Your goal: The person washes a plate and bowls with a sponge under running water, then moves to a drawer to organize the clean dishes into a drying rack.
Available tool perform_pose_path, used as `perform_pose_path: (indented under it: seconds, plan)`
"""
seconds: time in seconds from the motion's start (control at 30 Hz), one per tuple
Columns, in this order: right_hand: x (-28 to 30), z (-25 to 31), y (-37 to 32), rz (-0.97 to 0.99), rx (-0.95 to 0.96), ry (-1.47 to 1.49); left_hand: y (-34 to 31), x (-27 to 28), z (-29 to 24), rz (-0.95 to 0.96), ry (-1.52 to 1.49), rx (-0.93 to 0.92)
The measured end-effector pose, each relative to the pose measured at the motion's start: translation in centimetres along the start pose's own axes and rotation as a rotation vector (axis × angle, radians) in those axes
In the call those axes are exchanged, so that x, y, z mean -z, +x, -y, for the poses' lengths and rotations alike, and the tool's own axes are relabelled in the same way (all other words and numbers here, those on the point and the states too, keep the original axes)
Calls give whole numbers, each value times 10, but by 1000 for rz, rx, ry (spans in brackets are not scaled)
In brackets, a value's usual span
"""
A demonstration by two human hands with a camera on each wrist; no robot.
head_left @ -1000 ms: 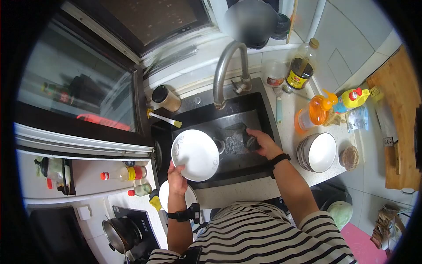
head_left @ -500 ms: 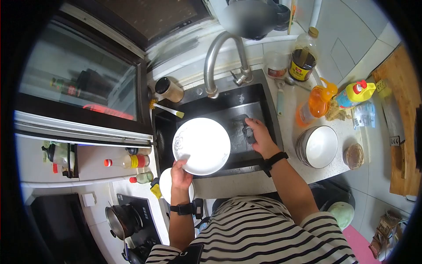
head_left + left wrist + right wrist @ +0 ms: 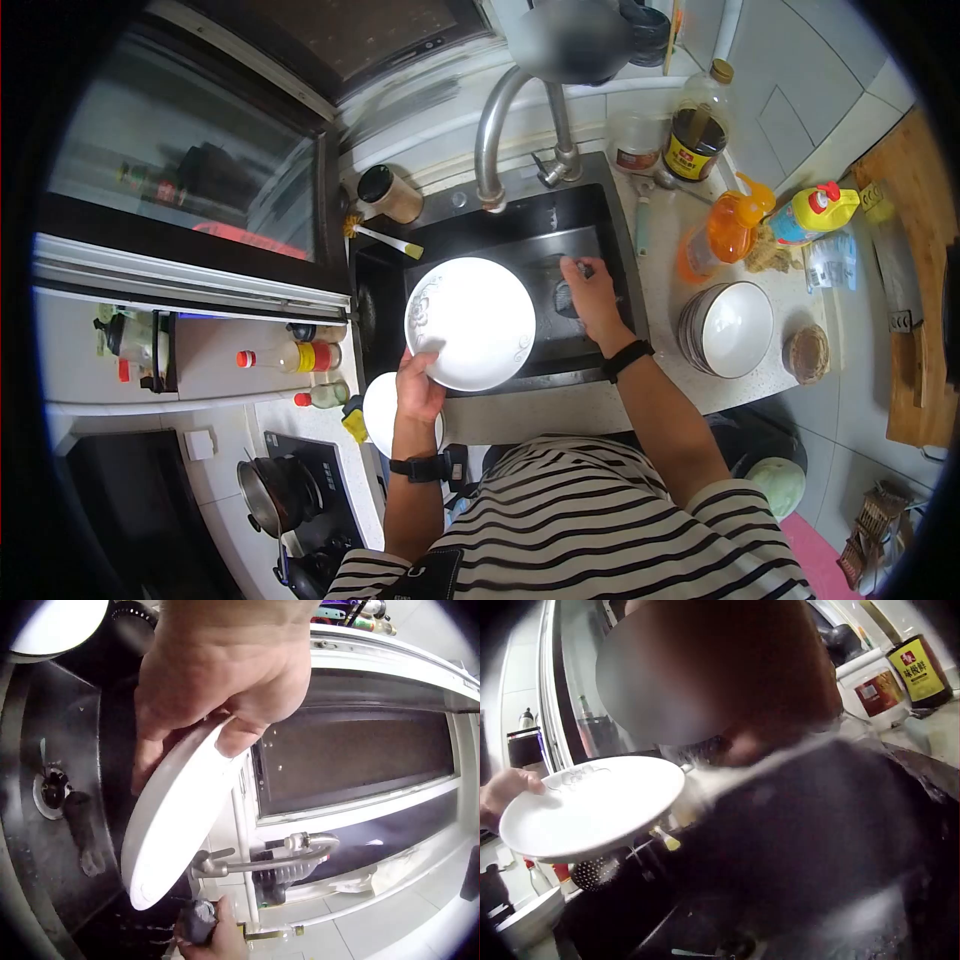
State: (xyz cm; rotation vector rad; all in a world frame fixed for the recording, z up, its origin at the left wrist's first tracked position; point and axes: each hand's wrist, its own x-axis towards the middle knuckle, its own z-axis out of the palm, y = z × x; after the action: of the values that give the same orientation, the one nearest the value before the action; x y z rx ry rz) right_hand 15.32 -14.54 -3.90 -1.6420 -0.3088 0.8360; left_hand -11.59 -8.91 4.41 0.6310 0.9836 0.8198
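My left hand (image 3: 418, 388) grips a white plate (image 3: 475, 322) with a grey floral pattern by its near rim, thumb on the upper face and fingers beneath. The plate is held tilted above the black sink (image 3: 565, 243). Over the sink's right side, my right hand (image 3: 597, 308) holds a dark grey cloth (image 3: 198, 921), apart from the plate. That cloth is a dark blur filling much of the right wrist view. Another dark, limp piece (image 3: 84, 832) lies by the drain (image 3: 49, 796) on the sink floor.
A curved metal faucet (image 3: 491, 140) arches over the sink's back. A brush (image 3: 390, 241) and a lidded jar (image 3: 392, 194) sit at its left. Stacked bowls (image 3: 738, 330) and an orange soap bottle (image 3: 718, 238) stand right; another white plate (image 3: 388, 412) lies below my left hand.
The plate has moved up and to the right in the head view, still in my left hand. My right hand has turned, with the cloth bunched closer in its fingers.
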Motion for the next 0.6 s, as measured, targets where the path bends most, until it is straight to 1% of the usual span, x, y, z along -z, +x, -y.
perform_pose_path:
  seconds: [0.03, 0.13, 0.23, 0.33, 0.4, 0.43, 0.47, 0.5, 0.57, 0.6]
  plan:
    - [-5, 8, -4, -11, 53, -71, 0, -1, 0, -5, 8, 1]
    - [-23, 40, -30, 237, 27, 2, 1, -4, 3, 0, 24, 18]
    - [-55, 25, -42, 395, 367, -124, 0, -10, 7, -26, -8, 48]
    - [-75, 16, -57, 393, 674, -481, 2, -12, 13, 6, 26, 58]
    - [-88, 16, -70, 432, 782, -507, 4, -12, 15, 45, 69, 51]
    - [-90, 19, -79, 448, 848, -539, 5, -10, 14, 51, 38, 55]
    - [-91, 23, -87, 555, 849, -566, 6, -7, 13, 57, 6, 60]
    - [-90, 29, -96, 598, 982, -541, 8, -4, 12, 63, -26, 65]
    - [-87, 28, -98, 664, 1081, -540, 11, 6, 15, 93, -40, 63]
    - [-84, 27, -94, 632, 1084, -585, 9, 6, 16, 107, -30, 65]
